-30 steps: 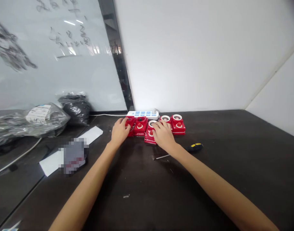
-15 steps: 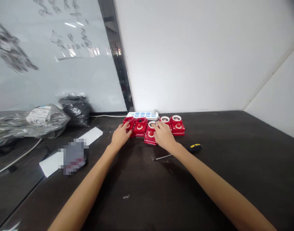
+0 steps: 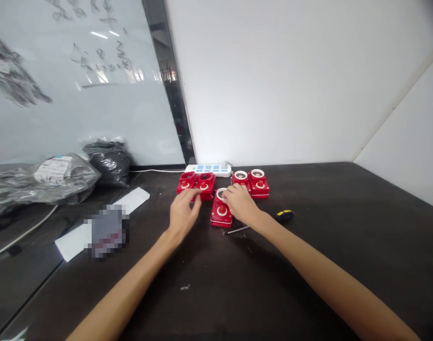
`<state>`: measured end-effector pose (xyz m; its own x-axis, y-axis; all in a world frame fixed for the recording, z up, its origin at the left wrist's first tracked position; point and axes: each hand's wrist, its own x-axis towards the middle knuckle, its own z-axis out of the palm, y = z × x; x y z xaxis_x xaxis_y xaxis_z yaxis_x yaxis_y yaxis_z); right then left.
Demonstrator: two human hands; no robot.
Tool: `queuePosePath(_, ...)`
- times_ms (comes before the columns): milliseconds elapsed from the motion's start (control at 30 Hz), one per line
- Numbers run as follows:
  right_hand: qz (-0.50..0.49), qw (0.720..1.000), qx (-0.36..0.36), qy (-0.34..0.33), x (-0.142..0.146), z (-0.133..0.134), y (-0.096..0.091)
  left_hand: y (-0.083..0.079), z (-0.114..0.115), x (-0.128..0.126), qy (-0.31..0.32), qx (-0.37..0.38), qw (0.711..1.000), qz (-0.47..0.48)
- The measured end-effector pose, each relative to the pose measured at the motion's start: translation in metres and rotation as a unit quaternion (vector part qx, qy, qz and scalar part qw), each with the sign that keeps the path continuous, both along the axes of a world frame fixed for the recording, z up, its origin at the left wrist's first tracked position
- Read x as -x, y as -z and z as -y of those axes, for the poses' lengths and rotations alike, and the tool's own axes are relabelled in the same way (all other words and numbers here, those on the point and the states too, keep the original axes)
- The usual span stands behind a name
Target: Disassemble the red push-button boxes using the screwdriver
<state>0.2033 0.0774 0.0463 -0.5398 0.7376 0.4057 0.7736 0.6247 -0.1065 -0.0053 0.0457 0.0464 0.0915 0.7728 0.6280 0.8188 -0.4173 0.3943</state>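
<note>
Since the earlier frame, the front red push-button box (image 3: 221, 218) has slid toward the person, away from the other boxes, and the left hand (image 3: 182, 219) has drawn back off the left pair. That box now sits alone on the dark counter (image 3: 326, 265), its red button facing up, with the right hand (image 3: 241, 204) on its upper right side. The right fingers (image 3: 230, 192) lie across its top beside the white ring; I cannot tell whether they grip the box or only rest on it. The left fingers (image 3: 193, 195) are loosely curled and hold nothing, their tips at the front edge of the left pair of red boxes (image 3: 197, 182). The right pair of red boxes (image 3: 250, 182) stands just behind the right hand. Behind both pairs lies a white power strip (image 3: 208, 169) against the wall (image 3: 273, 85). A yellow-and-black screwdriver (image 3: 283, 216) lies to the right, its thin shaft reaching almost to the front box. Further left are white paper (image 3: 131, 199), a pixelated object (image 3: 108, 232) and plastic bags (image 3: 35, 182).
</note>
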Motion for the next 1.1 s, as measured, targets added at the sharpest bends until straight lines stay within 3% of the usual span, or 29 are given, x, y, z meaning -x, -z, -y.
queuePosePath(133,-0.14,0.985,0.067,-0.08,-0.012,0.019,-0.006,0.01,0.03,-0.028,0.042,0.07,0.997,0.002)
queuePosePath(233,-0.23,0.969,0.068,-0.054,-0.032,0.029,-0.006,0.017,0.036,-0.043,0.022,0.105,0.994,-0.038)
queuePosePath(300,-0.24,0.969,0.056,-0.028,-0.046,0.035,-0.002,0.021,0.034,-0.049,0.016,0.122,0.99,-0.069)
queuePosePath(567,-0.205,0.978,0.029,0.033,-0.072,0.048,0.033,0.014,0.027,-0.038,0.084,0.177,0.975,-0.103)
queuePosePath(667,-0.187,0.981,0.045,0.031,-0.077,0.05,0.031,0.012,0.027,-0.023,0.135,0.194,0.967,-0.096)
queuePosePath(867,-0.112,0.984,0.135,-0.042,-0.085,0.06,0.018,0.022,0.022,0.002,0.17,0.208,0.959,-0.086)
queuePosePath(1100,-0.036,0.977,0.207,-0.024,-0.089,0.053,0.032,0.016,0.018,0.019,0.239,0.208,0.944,-0.093)
